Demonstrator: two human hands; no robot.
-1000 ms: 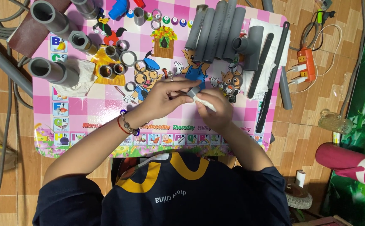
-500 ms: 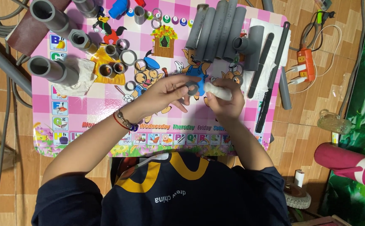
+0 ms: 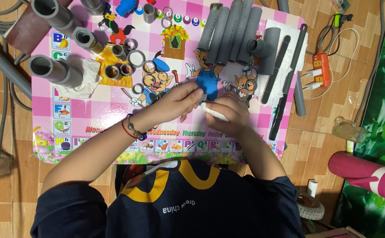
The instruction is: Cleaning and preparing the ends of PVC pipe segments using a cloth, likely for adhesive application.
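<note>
White tube (image 3: pixel 214 113) — both hands' grip

A row of long grey plastic pipes (image 3: pixel 230 31) is lying at the far edge of the pink cartoon-printed tabletop (image 3: pixel 100 105). Short grey pipe stubs (image 3: pixel 53 70) are standing at the left, beside a crumpled white cloth (image 3: pixel 84 79) and loose grey pipe rings (image 3: pixel 135 57). An orange power strip (image 3: pixel 321 70) and a pink and white bottle (image 3: pixel 366 174) are sitting on the wooden floor (image 3: pixel 329 145).
</note>
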